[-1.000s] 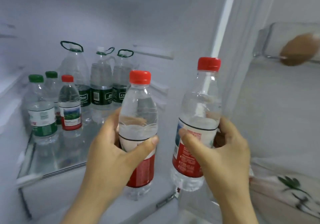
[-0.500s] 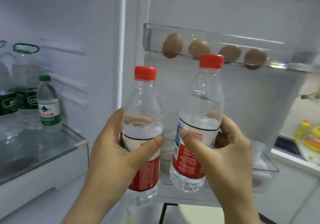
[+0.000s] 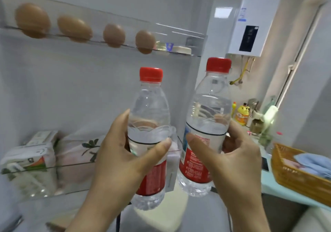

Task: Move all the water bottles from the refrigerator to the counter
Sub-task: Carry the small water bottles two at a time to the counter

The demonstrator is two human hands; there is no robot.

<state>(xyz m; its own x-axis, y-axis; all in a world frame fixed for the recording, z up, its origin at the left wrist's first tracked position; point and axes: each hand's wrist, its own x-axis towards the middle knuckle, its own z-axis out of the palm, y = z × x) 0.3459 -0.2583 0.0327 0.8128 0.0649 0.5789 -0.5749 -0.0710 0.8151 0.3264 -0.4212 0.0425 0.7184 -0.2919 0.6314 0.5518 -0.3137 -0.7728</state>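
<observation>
Left hand [image 3: 123, 161] wraps the left bottle [image 3: 148, 110] at the top of its red label. The thumb lies across the front, the fingers behind (seen through the water). Right hand [image 3: 238, 161] grips the right bottle [image 3: 209, 110] the same way, thumb on the label's upper edge. Each hand is closed round one bottle, probably to halve the trips.

Both grips sit at mid-body, which keeps the bottles near upright. The left bottle stands plumb; the right one leans a little, its cap [image 3: 218, 65] tipped rightward. Both caps are on, so the lean should cost nothing. The bottles are side by side and close, apparently not touching.

Both bottles are in the air before the open door [image 3: 80, 92], on no shelf and not yet on the counter. Behind the left bottle is a door bin [image 3: 71, 165] holding cartons. Above it, four eggs [image 3: 32, 20] sit in a row on the upper rack.

To the right is the counter [image 3: 274, 188], its pale top just beyond the right hand and about level with the bottle bases. A basket [image 3: 295, 172] with blue cloth takes the near corner. Small items crowd the far end, and a heater [image 3: 250, 27] hangs on the wall above.

Judgement: carry step, under way. Free counter space looks to lie behind the basket (partly hidden by the right hand, so uncertain).
</observation>
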